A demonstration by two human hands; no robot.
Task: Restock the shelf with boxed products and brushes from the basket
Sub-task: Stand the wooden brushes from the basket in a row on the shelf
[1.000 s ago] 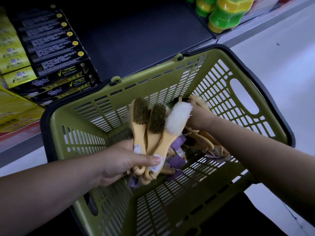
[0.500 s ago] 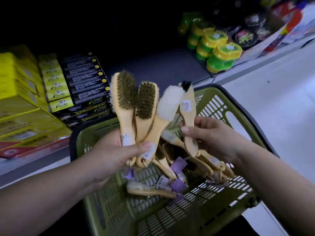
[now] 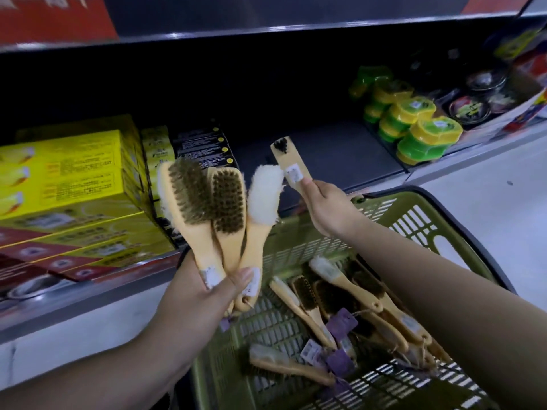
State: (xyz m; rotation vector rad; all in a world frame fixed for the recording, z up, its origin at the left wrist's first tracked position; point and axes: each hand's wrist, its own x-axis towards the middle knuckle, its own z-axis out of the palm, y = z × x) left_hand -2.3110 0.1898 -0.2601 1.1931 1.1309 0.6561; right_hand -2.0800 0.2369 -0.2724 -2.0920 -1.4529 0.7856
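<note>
Your left hand (image 3: 204, 294) clamps three pale wooden-handled bristle brushes (image 3: 228, 208), your right hand (image 3: 325, 208) pinches a slim black-tufted wooden brush (image 3: 284, 161); they look light and stiff, best gripped at the handles.

Before you a dim store shelf (image 3: 334, 156) with a dark board, deep shadow at its back, an upper shelf edge (image 3: 266, 32) catching a glint of light above you, red panel (image 3: 53, 19) at your top left, pale smooth floor (image 3: 488, 187) to your right
</note>
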